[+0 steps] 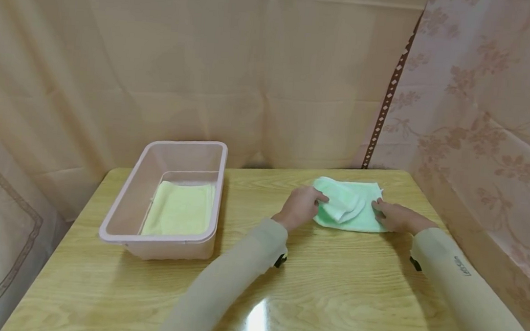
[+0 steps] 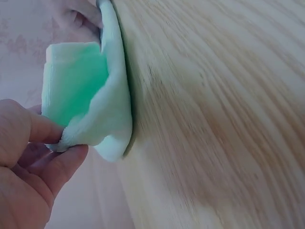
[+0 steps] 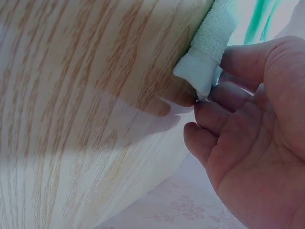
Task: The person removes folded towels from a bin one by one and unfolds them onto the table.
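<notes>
A mint-green towel lies partly folded at the right of the table, its left part turned up and over toward the middle. My left hand pinches the raised edge of that flap between thumb and fingers; the left wrist view shows the towel bent upward from the grip of the hand. At the towel's right end, my right hand pinches the side edge. In the right wrist view, the thumb of that hand lies on the fluffy towel edge, with curled fingers beside it.
A pink plastic basin stands on the left of the wooden table, with a folded yellow towel lying flat inside. Beige curtain cloth hangs behind the table, and floral cloth hangs along the right side.
</notes>
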`<state>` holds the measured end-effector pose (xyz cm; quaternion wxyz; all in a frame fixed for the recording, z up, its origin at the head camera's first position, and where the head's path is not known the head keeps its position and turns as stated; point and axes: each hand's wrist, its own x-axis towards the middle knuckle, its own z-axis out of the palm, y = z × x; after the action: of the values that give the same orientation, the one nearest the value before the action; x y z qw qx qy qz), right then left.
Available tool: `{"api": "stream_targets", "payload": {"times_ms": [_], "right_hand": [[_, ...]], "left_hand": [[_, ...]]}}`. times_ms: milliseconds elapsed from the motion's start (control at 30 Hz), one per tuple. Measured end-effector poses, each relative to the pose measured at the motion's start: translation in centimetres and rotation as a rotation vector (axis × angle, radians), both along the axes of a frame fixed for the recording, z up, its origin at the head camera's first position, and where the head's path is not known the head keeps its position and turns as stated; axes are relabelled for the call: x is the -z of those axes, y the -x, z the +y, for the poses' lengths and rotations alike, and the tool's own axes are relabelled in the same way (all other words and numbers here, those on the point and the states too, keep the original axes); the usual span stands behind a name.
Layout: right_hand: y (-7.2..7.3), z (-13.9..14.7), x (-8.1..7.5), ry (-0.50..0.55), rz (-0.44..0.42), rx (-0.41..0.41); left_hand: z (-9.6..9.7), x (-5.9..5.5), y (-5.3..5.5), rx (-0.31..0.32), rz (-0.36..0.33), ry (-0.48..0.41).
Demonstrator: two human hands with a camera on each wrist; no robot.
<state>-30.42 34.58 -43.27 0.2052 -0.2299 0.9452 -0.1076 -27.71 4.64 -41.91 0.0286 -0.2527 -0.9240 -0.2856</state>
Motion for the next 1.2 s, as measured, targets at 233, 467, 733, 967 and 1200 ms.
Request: {"api": "stream_targets", "payload": {"times_ms": [233,467,733,967,1200], "right_hand": [[0.2,0.3,0.3,0.004,0.001,-0.017],[0.1,0.2,0.3,-0.003,0.021,-0.032],[0.0,0.1,-0.1,-0.004,0.009,-0.019],[0.0,0.1,-0.2,0.001,0.029,-0.043],[0.0,0.0,-0.1,0.003,0.009,-0.023]], "left_hand": [[-1.9,0.3,-0.4,-0.025,0.069,0.043],[-3.3,1.0,-0.6,-0.007,0.091,0.08],[-4.6,1.3,-1.0,0.016,0.067,0.122],[-4.0,1.5,-1.4,0.081,0.181,0.324],[-1.5,1.3,-2.5,0.238,0.329,0.558]]}}
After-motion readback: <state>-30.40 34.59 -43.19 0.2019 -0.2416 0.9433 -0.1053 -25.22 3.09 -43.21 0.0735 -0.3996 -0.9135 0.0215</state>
